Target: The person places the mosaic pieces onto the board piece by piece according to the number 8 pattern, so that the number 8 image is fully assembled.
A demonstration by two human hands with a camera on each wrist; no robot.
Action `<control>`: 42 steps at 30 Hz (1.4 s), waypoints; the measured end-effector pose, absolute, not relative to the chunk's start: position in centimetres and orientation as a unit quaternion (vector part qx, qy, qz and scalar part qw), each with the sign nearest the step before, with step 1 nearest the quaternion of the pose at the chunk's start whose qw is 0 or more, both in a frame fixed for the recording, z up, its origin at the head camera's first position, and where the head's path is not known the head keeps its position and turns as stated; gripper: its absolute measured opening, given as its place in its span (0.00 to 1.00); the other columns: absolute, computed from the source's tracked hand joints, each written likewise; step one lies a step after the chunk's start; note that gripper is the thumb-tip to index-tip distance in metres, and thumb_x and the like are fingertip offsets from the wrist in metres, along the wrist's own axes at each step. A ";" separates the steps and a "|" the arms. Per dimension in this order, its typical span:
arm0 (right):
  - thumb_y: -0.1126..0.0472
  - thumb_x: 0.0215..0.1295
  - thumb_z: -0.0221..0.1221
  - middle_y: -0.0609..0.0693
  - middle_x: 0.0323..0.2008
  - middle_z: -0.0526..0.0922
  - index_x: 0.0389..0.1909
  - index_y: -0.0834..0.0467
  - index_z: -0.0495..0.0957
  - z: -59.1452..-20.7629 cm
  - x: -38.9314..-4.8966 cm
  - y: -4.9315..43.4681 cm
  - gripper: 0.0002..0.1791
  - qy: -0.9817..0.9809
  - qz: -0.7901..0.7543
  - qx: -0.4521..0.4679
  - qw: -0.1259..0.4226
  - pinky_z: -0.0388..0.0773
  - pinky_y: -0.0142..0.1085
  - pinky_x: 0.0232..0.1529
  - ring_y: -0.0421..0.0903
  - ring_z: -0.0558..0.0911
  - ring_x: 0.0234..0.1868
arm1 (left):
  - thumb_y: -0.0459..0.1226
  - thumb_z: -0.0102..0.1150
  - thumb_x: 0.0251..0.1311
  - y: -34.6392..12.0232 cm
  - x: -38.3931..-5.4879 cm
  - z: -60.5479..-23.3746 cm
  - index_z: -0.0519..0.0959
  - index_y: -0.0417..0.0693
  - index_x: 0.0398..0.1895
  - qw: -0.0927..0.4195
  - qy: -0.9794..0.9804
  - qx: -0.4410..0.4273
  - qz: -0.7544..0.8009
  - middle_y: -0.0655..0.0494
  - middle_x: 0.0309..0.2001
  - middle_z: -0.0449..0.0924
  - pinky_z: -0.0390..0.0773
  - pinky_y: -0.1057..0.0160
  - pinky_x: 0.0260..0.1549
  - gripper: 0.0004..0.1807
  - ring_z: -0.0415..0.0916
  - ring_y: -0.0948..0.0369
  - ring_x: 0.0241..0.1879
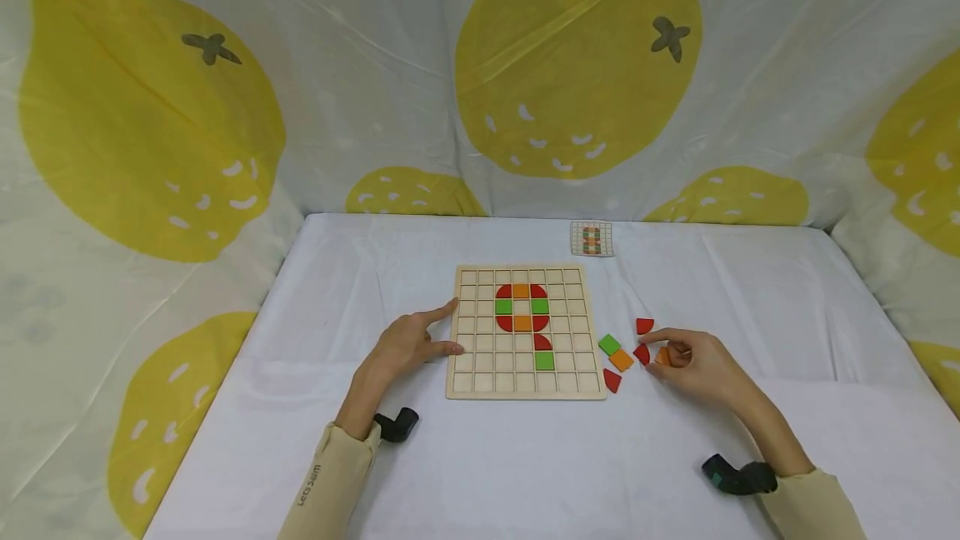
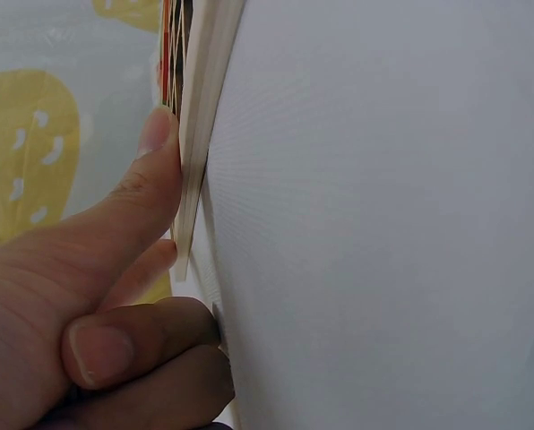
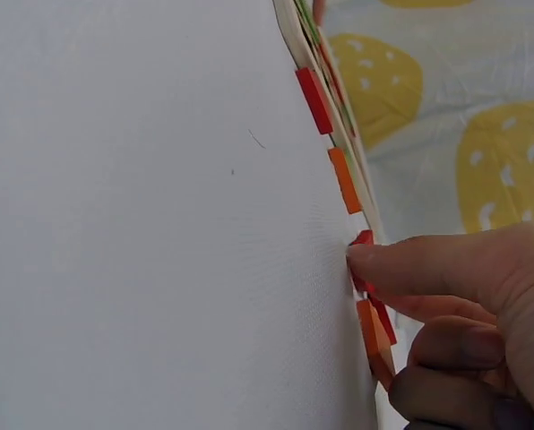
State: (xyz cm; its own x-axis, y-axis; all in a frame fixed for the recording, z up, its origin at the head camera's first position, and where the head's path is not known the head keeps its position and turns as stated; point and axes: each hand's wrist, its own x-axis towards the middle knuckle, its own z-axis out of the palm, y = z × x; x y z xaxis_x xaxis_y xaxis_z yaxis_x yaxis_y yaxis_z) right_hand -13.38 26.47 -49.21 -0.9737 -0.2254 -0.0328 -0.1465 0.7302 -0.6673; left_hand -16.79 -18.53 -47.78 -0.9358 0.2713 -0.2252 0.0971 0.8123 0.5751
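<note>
Left hand: thumb and forefinger spread, touching the left edge of the wooden board. Right hand: thumb and forefinger pinching a red piece right of the board. Left wrist view shows the left's folded fingers, hidden from the head camera.

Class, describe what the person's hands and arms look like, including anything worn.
The left hand and right hand are ungloved. Beige left sleeve, with dark lettering; beige right sleeve. Each wrist carries a rounded black device: left device, right device.
</note>
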 end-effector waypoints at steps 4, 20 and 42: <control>0.59 0.57 0.76 0.45 0.20 0.65 0.43 0.54 0.88 -49.1 -13.4 26.5 0.14 0.933 -0.346 -0.089 0.046 0.62 0.30 0.26 0.37 0.67 0.26 | 0.54 0.72 0.58 -18.6 -16.8 -47.7 0.62 0.59 0.80 0.148 0.940 0.099 0.291 0.62 0.15 0.58 0.60 0.65 0.25 0.48 0.56 0.65 0.20; 0.53 0.57 0.77 0.44 0.19 0.62 0.42 0.56 0.89 -49.4 -13.8 26.6 0.15 0.925 -0.367 -0.083 0.048 0.62 0.31 0.27 0.37 0.65 0.25 | 0.54 0.73 0.57 -18.5 -16.8 -47.7 0.62 0.59 0.80 0.144 0.940 0.097 0.294 0.61 0.15 0.59 0.61 0.65 0.26 0.48 0.57 0.64 0.21; 0.53 0.57 0.77 0.37 0.17 0.58 0.38 0.49 0.89 -49.4 -12.6 15.7 0.10 0.884 -0.406 -0.214 0.090 0.57 0.27 0.27 0.32 0.59 0.22 | 0.54 0.72 0.58 -18.7 -16.8 -47.9 0.62 0.59 0.80 0.143 0.939 0.106 0.293 0.62 0.14 0.58 0.60 0.66 0.25 0.48 0.56 0.65 0.19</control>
State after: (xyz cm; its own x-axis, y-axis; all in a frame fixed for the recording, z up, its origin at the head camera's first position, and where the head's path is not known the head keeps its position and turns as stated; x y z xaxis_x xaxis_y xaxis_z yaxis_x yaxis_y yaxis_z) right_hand -12.62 15.70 -49.37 -0.8918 -0.4522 0.0143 -0.3054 0.5785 -0.7563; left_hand -16.78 -18.65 -47.85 -0.9369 0.2822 -0.2062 0.1150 0.8060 0.5806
